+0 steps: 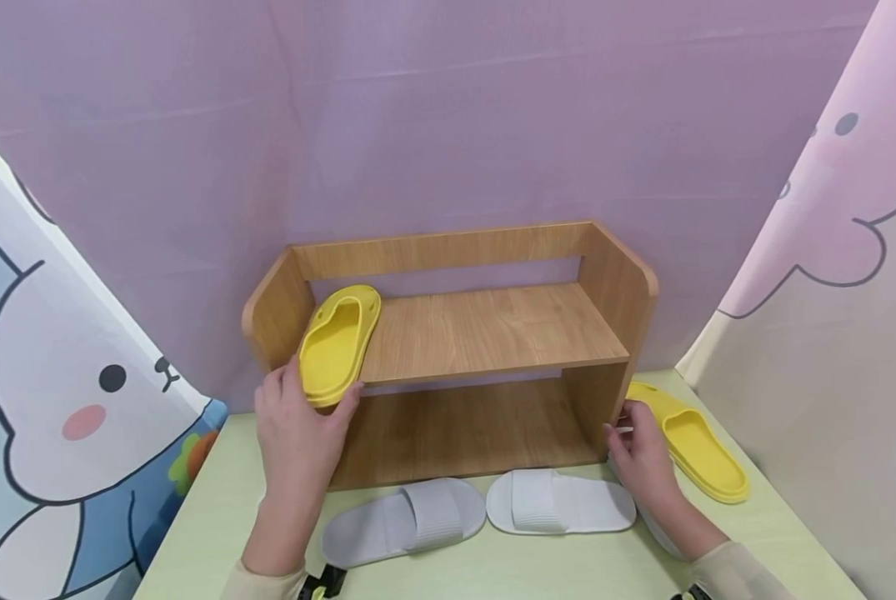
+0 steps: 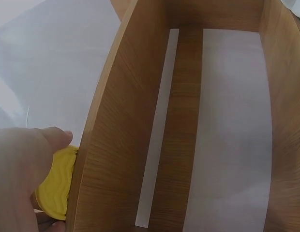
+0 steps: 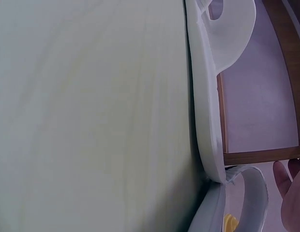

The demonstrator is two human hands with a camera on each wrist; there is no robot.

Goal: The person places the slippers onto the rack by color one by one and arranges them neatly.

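In the head view, my left hand [image 1: 301,429] grips the heel end of a yellow slipper [image 1: 332,354], thumb on one side and fingers on the other. The slipper rests at the left end of the wooden shoe rack's [image 1: 493,329] top shelf, toe toward the back. In the left wrist view, its yellow sole [image 2: 58,186] shows beside the shelf edge. My right hand [image 1: 645,450] holds the front edge of the rack's right side panel, low down; the right wrist view has fingers [image 3: 282,180] against that panel. The other yellow slipper [image 1: 706,454] lies right of that hand.
A grey slipper [image 1: 376,529] and a paler one [image 1: 593,504] lie end to end before the rack. Another grey slipper [image 1: 661,533] is partly hidden under my right wrist. The pale green tabletop [image 1: 192,533] meets a purple backdrop [image 1: 448,125] and printed side curtains.
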